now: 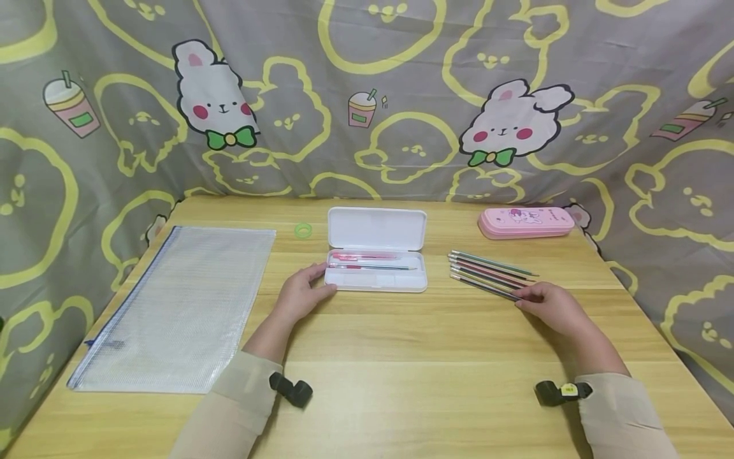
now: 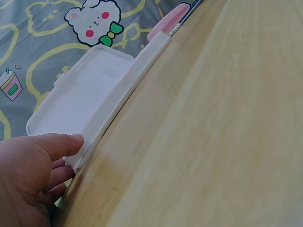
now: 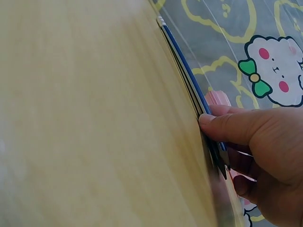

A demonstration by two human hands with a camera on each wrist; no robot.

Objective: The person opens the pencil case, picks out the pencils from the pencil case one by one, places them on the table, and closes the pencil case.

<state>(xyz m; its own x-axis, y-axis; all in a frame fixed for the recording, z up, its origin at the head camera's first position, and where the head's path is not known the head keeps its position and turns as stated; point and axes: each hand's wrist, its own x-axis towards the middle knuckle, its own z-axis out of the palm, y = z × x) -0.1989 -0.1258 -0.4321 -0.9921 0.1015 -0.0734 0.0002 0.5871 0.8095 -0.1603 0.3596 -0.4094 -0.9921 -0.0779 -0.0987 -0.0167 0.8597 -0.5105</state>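
An open white pencil case [image 1: 375, 280] lies mid-table with its lid raised at the back. Inside it are a pink pen [image 1: 367, 256] and a pencil [image 1: 390, 268]. My left hand [image 1: 301, 294] grips the case's left end, its thumb at the near corner in the left wrist view. To the right, several pencils [image 1: 487, 268] lie side by side, eraser ends to the left. With thumb and fingers, my right hand [image 1: 550, 307] pinches the nearest one, a dark blue pencil [image 3: 182, 61], close to its point. Its fingers partly hide the pencil tips.
A closed pink pencil case [image 1: 530, 223] sits at the back right. A green ring [image 1: 302, 230] lies left of the white case. On the left is a translucent mesh zip pouch [image 1: 189, 312]. A patterned curtain [image 1: 413, 153] hangs behind the wooden table [image 1: 413, 382].
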